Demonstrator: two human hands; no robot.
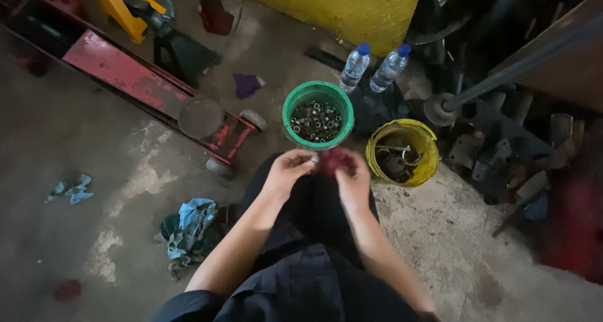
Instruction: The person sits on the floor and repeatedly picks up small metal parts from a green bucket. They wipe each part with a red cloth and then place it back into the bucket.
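Green bucket (pixel 289 108), yellow bucket (pixel 427 162), red rag (pixel 336 160)

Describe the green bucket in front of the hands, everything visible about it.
The green bucket is round, plastic-looking, and stands upright on the concrete floor, open-topped. It holds many small metal nuts and similar hardware. Two water bottles lie just behind it, a yellow bucket stands to its right. Neither hand appears to touch it.

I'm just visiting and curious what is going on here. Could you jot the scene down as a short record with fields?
Setting: stained concrete floor of a workshop
Left hand: pinching a small metal part
Right hand: holding a dark red rag
Just ahead: green bucket of nuts
Right of it: yellow bucket with metal parts
Behind: two water bottles
Left: red floor jack, blue rags
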